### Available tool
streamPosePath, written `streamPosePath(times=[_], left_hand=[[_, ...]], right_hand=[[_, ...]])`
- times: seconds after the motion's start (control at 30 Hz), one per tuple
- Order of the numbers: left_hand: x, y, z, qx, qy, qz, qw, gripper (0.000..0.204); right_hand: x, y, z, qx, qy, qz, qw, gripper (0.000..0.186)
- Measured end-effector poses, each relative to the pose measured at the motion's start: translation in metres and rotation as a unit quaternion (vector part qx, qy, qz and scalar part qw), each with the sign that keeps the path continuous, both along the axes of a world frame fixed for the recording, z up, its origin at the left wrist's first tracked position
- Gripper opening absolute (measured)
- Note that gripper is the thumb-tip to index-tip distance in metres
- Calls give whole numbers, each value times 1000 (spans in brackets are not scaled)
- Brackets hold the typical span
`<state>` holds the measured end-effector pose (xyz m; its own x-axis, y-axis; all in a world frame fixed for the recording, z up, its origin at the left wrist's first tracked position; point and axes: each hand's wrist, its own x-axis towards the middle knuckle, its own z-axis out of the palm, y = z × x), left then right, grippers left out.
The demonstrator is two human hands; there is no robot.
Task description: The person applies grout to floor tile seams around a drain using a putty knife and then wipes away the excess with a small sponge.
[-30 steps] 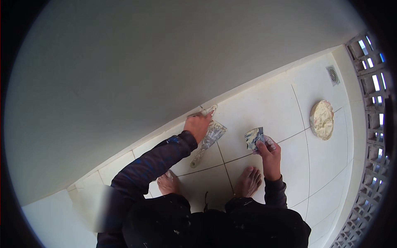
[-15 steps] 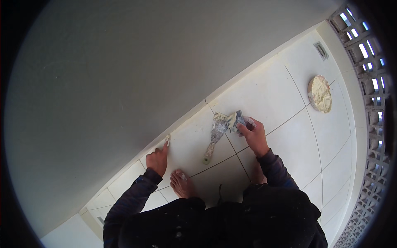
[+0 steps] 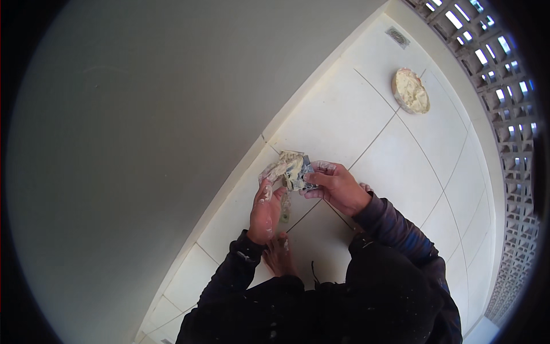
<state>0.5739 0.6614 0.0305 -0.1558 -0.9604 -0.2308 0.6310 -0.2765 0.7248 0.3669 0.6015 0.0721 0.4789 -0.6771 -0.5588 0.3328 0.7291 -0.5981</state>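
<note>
1. Putty-covered scraper (image 3: 298, 171) sits between the person's two hands, in front of their body and above the white floor tiles (image 3: 344, 114).
2. It is a flat tool smeared with thick, pale yellow paste, with some dark grey showing through.
3. The right hand (image 3: 338, 186) is curled around the scraper from the right side, with its fingers closed on it.
4. The left hand (image 3: 266, 209) reaches up from below, and its fingers touch a lump of pale paste (image 3: 276, 171) at the left side of the scraper.
5. The left hand is partly closed around that lump, and its skin has white smears on it.
6. A thin stick-like part (image 3: 285, 207) hangs down below the scraper, between the two hands, but it is too small to tell what it is.
7. Both arms wear dark long sleeves (image 3: 395, 229) with small pale spots on them.
8. A bare foot (image 3: 279, 256) stands on the tiles just below the left hand.
9. A round dish (image 3: 410, 90) full of the same pale paste lies on the tiles, well apart from the hands, up to the right.
10. A big plain grey wall (image 3: 143, 143) fills the left side and meets the tiles along a slanted line.
11. A small drain grate (image 3: 396, 36) is in the floor near the far corner.
12. A wall of blocks with holes (image 3: 504, 86) runs down the right side, with light coming through.
</note>
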Motion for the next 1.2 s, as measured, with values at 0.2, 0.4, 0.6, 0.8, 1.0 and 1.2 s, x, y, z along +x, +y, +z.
streamPosePath(times=[0.2, 0.4, 0.6, 0.8, 1.0, 1.2], left_hand=[[-21, -1, -30, -44, -9, -11, 999, 58], [-4, 29, -58, -13, -166, -66, 984, 42], [21, 36, -42, 48, -273, 0, 961, 20], [65, 72, -43, 51, -423, 28, 904, 14], [121, 141, -30, 171, -554, 31, 814, 14], [139, 208, -20, 325, -575, 96, 745, 12]], right_hand=[[-7, 12, 27, 13, 74, -61, 995, 29], [-10, 13, 63, -61, 108, -158, 980, 21], [8, 8, -8, -87, 178, -173, 965, 9], [69, -6, -79, -195, 254, -275, 906, 15], [133, -14, -133, -259, 297, -354, 848, 26], [157, -7, -154, -328, 367, -381, 783, 34]])
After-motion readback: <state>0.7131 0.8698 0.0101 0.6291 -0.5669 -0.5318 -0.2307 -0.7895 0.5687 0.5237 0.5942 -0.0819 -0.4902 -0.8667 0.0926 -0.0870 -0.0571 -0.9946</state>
